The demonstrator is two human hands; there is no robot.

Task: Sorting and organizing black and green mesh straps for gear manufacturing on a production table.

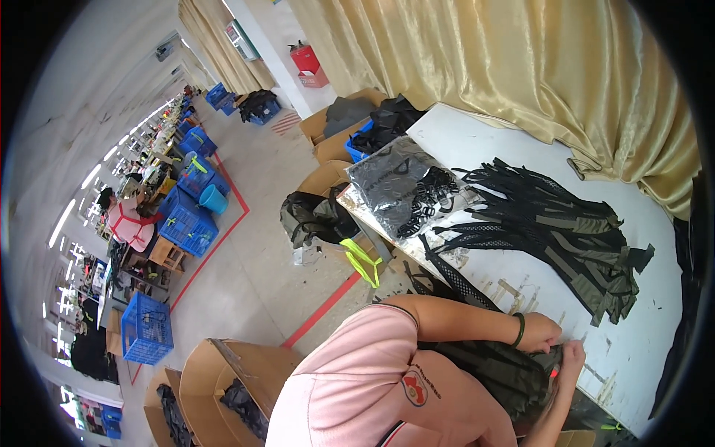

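My left hand (541, 332), with a dark green band at its wrist, is closed at the upper edge of a dark olive-black fabric piece (506, 370), which looks like a bag panel. Close beside it, my right hand (572, 359) pinches the same edge with bent fingers. A small orange-red spot (555, 373) shows between them; I cannot make out what it is. The fabric hangs over the near edge of the white table (633, 357), against my body. Beyond my hands a fanned pile of black mesh and olive shoulder straps (566, 231) lies on the table.
A clear plastic bag (391, 179) with black buckled webbing (432, 197) lies at the table's left end. Cardboard boxes (257, 369) with dark fabric stand lower left. Gold curtains (484, 67) hang behind. Blue crates (186, 223) and a seated person (132, 223) are far left.
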